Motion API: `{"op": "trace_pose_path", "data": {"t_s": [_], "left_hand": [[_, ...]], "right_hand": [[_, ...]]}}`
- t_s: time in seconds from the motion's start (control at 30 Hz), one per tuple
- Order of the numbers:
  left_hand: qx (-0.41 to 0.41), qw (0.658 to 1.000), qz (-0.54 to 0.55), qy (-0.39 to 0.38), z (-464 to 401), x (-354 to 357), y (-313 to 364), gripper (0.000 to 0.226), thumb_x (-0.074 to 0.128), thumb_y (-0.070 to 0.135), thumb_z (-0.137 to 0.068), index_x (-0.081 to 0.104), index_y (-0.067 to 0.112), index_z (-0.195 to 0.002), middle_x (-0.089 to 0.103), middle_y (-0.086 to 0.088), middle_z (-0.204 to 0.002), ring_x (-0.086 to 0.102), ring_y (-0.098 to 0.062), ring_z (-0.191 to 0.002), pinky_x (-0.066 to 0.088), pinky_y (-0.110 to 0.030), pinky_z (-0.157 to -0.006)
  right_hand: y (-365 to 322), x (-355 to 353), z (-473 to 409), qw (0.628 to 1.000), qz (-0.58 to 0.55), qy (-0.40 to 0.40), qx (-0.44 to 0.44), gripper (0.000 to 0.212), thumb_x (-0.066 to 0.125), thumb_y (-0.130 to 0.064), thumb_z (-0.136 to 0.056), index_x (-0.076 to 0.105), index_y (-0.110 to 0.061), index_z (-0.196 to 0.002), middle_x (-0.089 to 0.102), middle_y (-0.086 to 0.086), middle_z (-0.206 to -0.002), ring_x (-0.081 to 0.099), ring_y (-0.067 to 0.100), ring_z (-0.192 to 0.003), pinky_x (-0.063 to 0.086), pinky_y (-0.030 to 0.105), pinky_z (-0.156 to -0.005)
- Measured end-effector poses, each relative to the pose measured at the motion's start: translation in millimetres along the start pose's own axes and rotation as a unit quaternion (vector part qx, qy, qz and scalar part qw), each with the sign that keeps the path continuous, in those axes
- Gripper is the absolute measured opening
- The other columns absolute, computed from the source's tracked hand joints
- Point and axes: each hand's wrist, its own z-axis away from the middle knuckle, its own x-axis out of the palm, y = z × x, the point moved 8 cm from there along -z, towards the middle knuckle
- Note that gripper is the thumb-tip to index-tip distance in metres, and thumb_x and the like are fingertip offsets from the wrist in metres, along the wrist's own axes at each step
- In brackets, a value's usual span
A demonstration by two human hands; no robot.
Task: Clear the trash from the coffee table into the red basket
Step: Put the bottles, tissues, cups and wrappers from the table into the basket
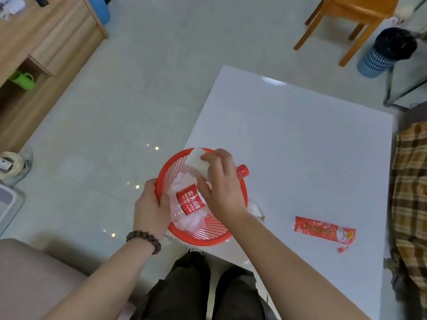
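Observation:
The red basket [209, 229] hangs at the near left corner of the white coffee table [300, 139]. My left hand [151, 205] grips its left rim. My right hand [220, 183] is over the basket, shut on a white box [196, 161]. Inside the basket lie a clear plastic bottle with a red label [190, 199] and red cap [243, 171], plus white crumpled tissue [191, 221]. A red snack wrapper [323, 230] lies on the table to the right, with a small red scrap [340, 249] below it. Some white crumpled paper [255, 209] shows just behind my right wrist.
A wooden cabinet [46, 49] stands at the far left, a wooden chair [346, 21] and a blue bin with a black liner [385, 51] at the far right. A plaid cloth [411, 192] lies along the table's right side. My knees [208, 289] are below the basket.

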Motion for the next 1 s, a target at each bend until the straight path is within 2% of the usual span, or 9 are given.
{"op": "trace_pose_path", "data": {"t_s": [0.13,0.27,0.37,0.43,0.6,0.73,0.87,0.93,1.0], "left_hand": [[0.028,0.999,0.026,-0.033,11,18,26,0.016,0.045,0.019,-0.093,0.051,0.023,-0.108,0.059,0.009,-0.089,0.057,-0.001,-0.074,0.041,-0.016,-0.058],[0.04,0.998,0.025,-0.034,16,20,34,0.016,0.048,0.019,-0.093,0.053,0.021,-0.107,0.058,0.012,-0.088,0.054,0.006,-0.072,0.036,-0.005,-0.056],[0.03,0.999,0.017,-0.015,10,10,29,0.019,0.048,0.013,-0.091,0.054,0.014,-0.109,0.059,0.005,-0.089,0.055,-0.008,-0.071,0.037,-0.013,-0.057],[0.018,1.0,-0.001,0.012,5,-1,22,0.022,0.048,0.01,-0.089,0.055,0.01,-0.11,0.058,0.001,-0.089,0.053,-0.018,-0.075,0.038,-0.023,-0.059],[-0.007,0.997,-0.021,0.069,-3,-27,2,0.02,0.049,0.014,-0.088,0.055,0.011,-0.107,0.058,-0.002,-0.087,0.051,-0.023,-0.074,0.037,-0.03,-0.065],[-0.009,0.995,-0.043,0.093,-3,-37,-12,0.021,0.05,0.015,-0.088,0.055,0.011,-0.108,0.055,-0.002,-0.085,0.048,-0.021,-0.072,0.034,-0.03,-0.061],[-0.011,0.991,-0.081,0.107,1,-38,-22,0.024,0.05,0.011,-0.087,0.055,0.008,-0.11,0.054,-0.002,-0.086,0.045,-0.02,-0.073,0.033,-0.03,-0.065],[-0.013,0.989,-0.092,0.112,3,-39,-25,0.023,0.051,0.011,-0.087,0.056,0.009,-0.11,0.054,-0.001,-0.085,0.045,-0.019,-0.072,0.032,-0.029,-0.064],[-0.015,0.988,-0.099,0.114,6,-40,-29,0.023,0.052,0.012,-0.087,0.056,0.01,-0.11,0.056,-0.002,-0.086,0.047,-0.021,-0.073,0.034,-0.03,-0.065]], "right_hand": [[12,11,0,0.988,0.138,-0.072,0.006,0.035,0.051,-0.032,-0.094,0.048,-0.013,-0.124,0.049,0.016,-0.128,0.05,0.033,-0.114,0.046,0.047,-0.096],[25,12,5,0.979,0.166,-0.12,0.022,0.052,0.04,-0.047,-0.096,0.028,-0.023,-0.141,0.04,0.015,-0.142,0.038,0.034,-0.131,0.033,0.05,-0.11],[27,-4,5,0.986,0.136,-0.092,0.032,0.061,0.038,-0.057,-0.093,0.018,-0.032,-0.144,0.03,0.009,-0.151,0.027,0.029,-0.14,0.028,0.046,-0.112],[35,-20,8,0.993,0.09,-0.059,0.039,0.063,0.045,-0.054,-0.091,0.017,-0.034,-0.145,0.026,0.007,-0.153,0.025,0.027,-0.14,0.028,0.043,-0.111],[116,-52,49,0.989,0.041,0.011,0.14,0.061,0.045,-0.052,-0.091,0.02,-0.035,-0.144,0.024,0.004,-0.154,0.022,0.02,-0.141,0.034,0.042,-0.108],[203,-22,114,0.946,0.142,-0.13,0.261,0.072,0.049,-0.053,-0.089,0.013,-0.034,-0.148,0.01,0.006,-0.159,0.013,0.029,-0.144,0.028,0.048,-0.113],[240,38,153,0.908,0.196,-0.278,0.246,0.081,0.053,-0.054,-0.087,0.0,-0.042,-0.147,-0.01,0.002,-0.16,-0.004,0.029,-0.147,0.011,0.047,-0.118],[245,62,161,0.899,0.205,-0.31,0.233,0.079,0.056,-0.047,-0.089,0.001,-0.043,-0.146,-0.011,0.0,-0.16,-0.006,0.028,-0.147,0.012,0.046,-0.117],[250,79,164,0.896,0.203,-0.319,0.233,0.067,0.053,-0.031,-0.092,0.015,-0.039,-0.146,-0.001,0.0,-0.16,0.0,0.028,-0.146,0.019,0.044,-0.114]]}}
